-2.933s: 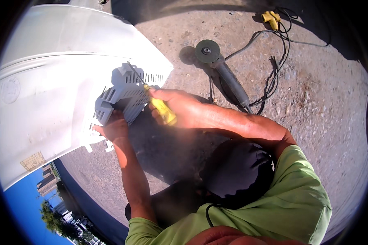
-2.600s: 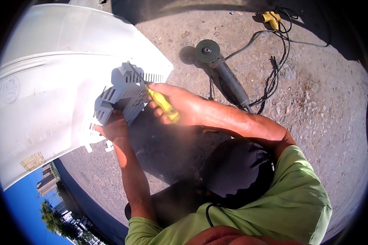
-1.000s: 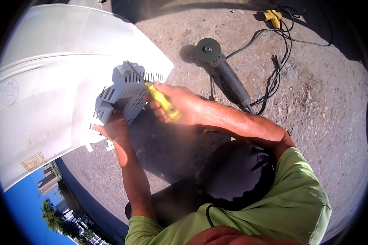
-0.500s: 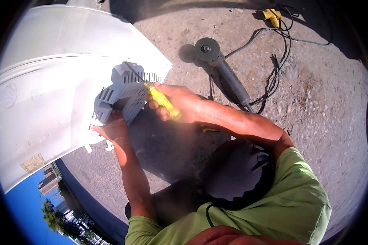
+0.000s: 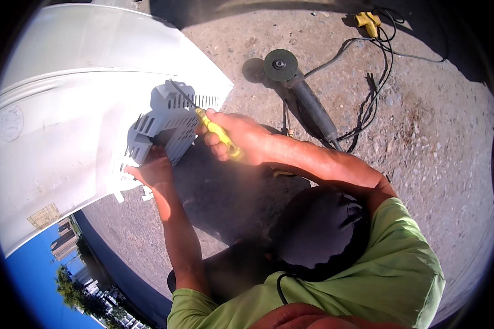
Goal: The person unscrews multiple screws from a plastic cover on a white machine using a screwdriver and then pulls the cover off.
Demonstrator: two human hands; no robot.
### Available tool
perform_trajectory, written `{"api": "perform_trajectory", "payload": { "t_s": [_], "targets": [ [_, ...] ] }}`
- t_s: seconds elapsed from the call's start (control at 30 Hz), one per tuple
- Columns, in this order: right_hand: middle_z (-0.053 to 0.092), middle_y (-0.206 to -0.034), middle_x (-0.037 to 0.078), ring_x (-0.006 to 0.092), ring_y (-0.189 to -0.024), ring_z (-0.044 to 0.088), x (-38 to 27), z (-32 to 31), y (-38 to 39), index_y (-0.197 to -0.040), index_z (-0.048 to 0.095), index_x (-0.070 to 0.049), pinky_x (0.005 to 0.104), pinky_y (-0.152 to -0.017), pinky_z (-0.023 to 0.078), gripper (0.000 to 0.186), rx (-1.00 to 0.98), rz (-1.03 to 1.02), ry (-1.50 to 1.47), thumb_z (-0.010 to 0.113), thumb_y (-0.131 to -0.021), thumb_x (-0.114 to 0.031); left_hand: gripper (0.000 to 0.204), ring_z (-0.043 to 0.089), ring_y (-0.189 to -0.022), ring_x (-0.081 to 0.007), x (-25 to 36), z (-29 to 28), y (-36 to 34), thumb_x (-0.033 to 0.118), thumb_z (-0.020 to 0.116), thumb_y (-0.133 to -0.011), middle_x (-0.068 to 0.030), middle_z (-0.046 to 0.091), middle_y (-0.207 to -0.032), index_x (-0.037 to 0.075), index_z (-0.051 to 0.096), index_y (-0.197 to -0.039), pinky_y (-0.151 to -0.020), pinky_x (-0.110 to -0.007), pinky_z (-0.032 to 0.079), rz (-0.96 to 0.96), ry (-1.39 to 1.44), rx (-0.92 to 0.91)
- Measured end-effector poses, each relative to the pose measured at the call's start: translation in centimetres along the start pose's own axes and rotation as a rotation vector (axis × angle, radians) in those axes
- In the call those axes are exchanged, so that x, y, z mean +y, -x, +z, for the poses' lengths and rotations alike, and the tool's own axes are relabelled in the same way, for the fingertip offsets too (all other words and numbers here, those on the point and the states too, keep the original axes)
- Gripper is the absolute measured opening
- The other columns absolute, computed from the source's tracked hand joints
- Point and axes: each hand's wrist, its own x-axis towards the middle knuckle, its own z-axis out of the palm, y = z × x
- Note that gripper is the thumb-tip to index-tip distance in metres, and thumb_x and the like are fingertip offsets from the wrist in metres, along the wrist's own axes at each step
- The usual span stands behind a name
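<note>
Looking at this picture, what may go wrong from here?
The screwdriver in the right hand might slip at the white slotted cover and scratch the white panel. The left hand, at the cover's edge, might be pinched or scraped. The grinder lies nearby, its disc exposed; an arm might brush it.

This is an open-air work spot: sharp shadows [image 5: 203,197] fall on rough, gritty pavement [image 5: 428,142], an angle grinder [image 5: 314,107] lies on it, and blue sky [image 5: 27,274], a leafy tree [image 5: 67,286] and a multi-storey building [image 5: 65,245] show beyond.
</note>
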Motion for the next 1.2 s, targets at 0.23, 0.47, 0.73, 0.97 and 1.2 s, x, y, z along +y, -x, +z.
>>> {"api": "perform_trajectory", "payload": {
  "t_s": [0.23, 0.47, 0.73, 0.97, 1.2],
  "targets": [
    [0.055, -0.079, 0.0, 0.01, -0.061, 0.05, -0.3, 0.3, 0.0, -0.1, 0.058, -0.006, 0.0264, -0.052, 0.043, 0.036, 0.07, -0.051, 0.128, 0.051, -0.104, -0.042, 0.088, 0.067, -0.088, -0.0289, 0.0, -0.2, -0.2, 0.08, 0.021, -0.092, -0.0089, 0.074, -0.101, 0.011, 0.069, -0.118, -0.084, -0.045, 0.054, -0.023, -0.018, -0.037],
    [0.058, -0.083, 0.0, 0.0086, -0.061, 0.05, 0.3, 1.3, 0.2, -0.109, 0.059, -0.004, 0.0245, -0.055, 0.045, 0.038, 0.188, -0.053, 0.222, 0.048, -0.105, -0.04, 0.085, 0.067, -0.085, -0.0284, -0.2, 0.7, 0.4, 0.079, 0.023, -0.093, -0.009, 0.073, -0.099, 0.011, 0.069, -0.116, -0.08, -0.045, 0.055, 0.016, -0.046, 0.087],
    [0.059, -0.085, 0.002, 0.0105, -0.063, 0.053, -0.5, 0.5, 0.1, -0.109, 0.06, -0.004, 0.0244, -0.054, 0.044, 0.04, 0.009, 0.074, -0.06, 0.052, -0.102, -0.043, 0.083, 0.068, -0.084, -0.0273, 0.2, 0.7, 0.7, 0.078, 0.026, -0.093, -0.0091, 0.073, -0.101, 0.011, 0.067, -0.119, -0.076, -0.042, 0.057, -0.051, 0.029, -0.054],
    [0.063, -0.086, 0.005, 0.0106, -0.064, 0.058, -0.5, -0.2, 0.4, -0.093, 0.06, -0.004, 0.0269, -0.057, 0.049, 0.037, 0.375, -0.314, 0.881, 0.056, -0.102, -0.039, 0.083, 0.067, -0.082, -0.0278, -0.1, 1.0, 0.6, 0.078, 0.025, -0.094, -0.0095, 0.073, -0.098, 0.011, 0.068, -0.118, -0.078, -0.043, 0.056, -0.064, 0.032, -0.136],
    [0.061, -0.081, 0.003, 0.0128, -0.063, 0.057, -1.5, -0.8, 0.1, -0.102, 0.06, -0.003, 0.0282, -0.06, 0.049, 0.04, 0.01, 0.01, 0.103, 0.048, -0.105, -0.042, 0.085, 0.067, -0.082, -0.0278, -0.3, -0.4, 0.1, 0.079, 0.023, -0.093, -0.008, 0.073, -0.096, 0.011, 0.069, -0.115, -0.079, -0.044, 0.055, -0.038, 0.005, -0.1]
  ]
}}
